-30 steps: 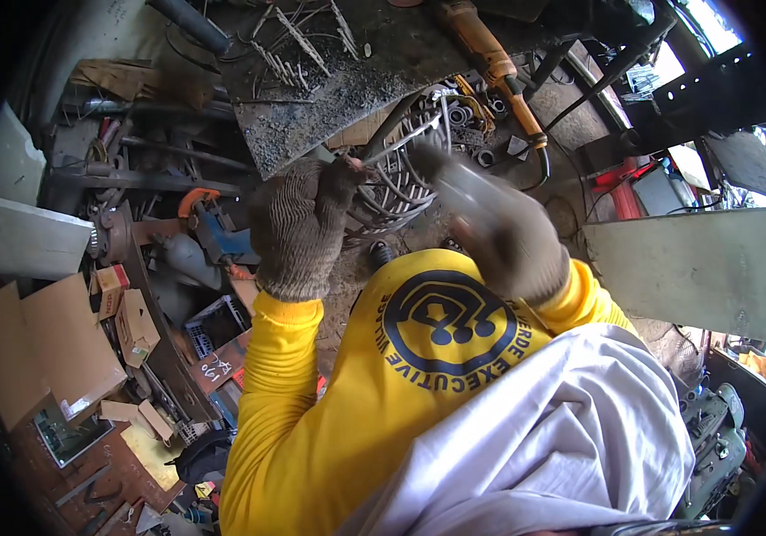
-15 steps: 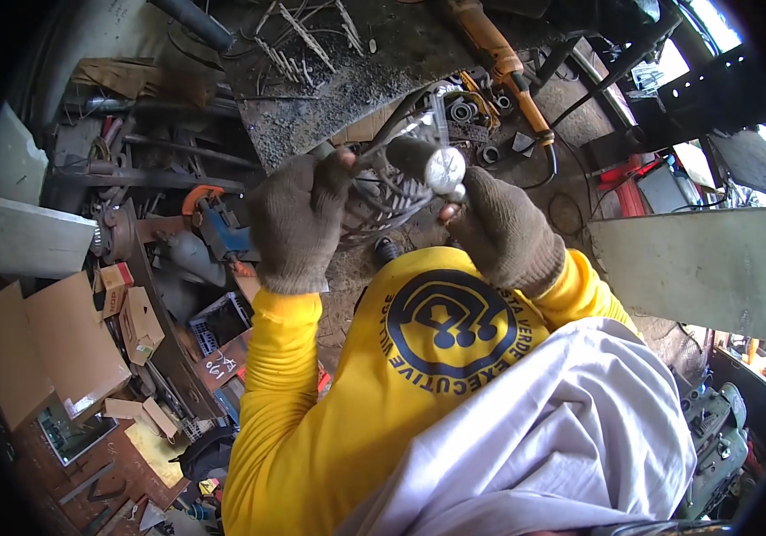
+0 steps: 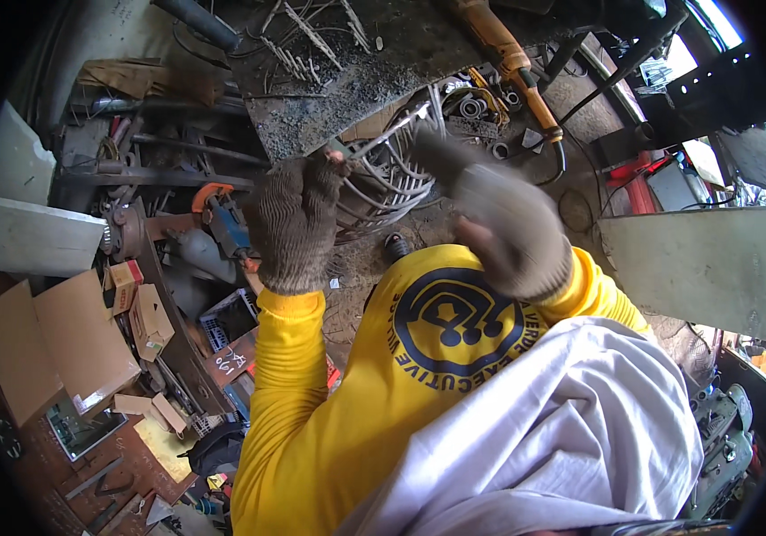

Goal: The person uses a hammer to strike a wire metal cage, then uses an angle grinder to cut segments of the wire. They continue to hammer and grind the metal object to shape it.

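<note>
Gloved and closed, my left hand [image 3: 294,223] is pinching one end of a thin metal rod [image 3: 381,134] against the edge of the dark, scorched surface [image 3: 312,98], the grip wrapping it tightly at the fingertips. Just right of it, the rod is crossing over a round wire frame [image 3: 383,183] lying below that surface. Further right, my right hand [image 3: 499,223] is hanging in the air, blurred, so I cannot tell how far open its grip is or whether it is holding anything. I am judging that the rod could slip or spring from such a small pinch, and loose wire ends could be snagging my knit glove.
</note>
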The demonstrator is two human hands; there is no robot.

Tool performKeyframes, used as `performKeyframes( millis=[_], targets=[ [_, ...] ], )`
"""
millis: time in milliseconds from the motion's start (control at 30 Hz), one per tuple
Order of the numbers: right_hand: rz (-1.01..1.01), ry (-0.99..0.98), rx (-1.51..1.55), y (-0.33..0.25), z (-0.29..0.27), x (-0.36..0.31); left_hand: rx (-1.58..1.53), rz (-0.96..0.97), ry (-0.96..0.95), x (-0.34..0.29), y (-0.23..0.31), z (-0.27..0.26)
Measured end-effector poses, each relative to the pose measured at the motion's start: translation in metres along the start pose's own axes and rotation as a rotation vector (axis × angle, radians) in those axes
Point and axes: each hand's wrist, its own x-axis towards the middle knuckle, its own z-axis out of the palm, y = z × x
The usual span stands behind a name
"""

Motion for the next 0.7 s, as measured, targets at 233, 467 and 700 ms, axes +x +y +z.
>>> performKeyframes(
  millis=[233, 467, 700],
  targets=[
    [0.424, 0.157, 0.541, 0.004, -0.010, -0.011, -0.254, -0.187, 0.024, -0.009, -0.012, -0.007],
    [0.626, 0.207, 0.518, 0.028, 0.001, -0.038, -0.375, -0.103, 0.152, -0.011, -0.020, -0.004],
    [0.514, 0.111, 0.417, 0.025, 0.005, -0.044, -0.545, -0.347, 0.088, -0.007, -0.002, -0.015]
  ],
)
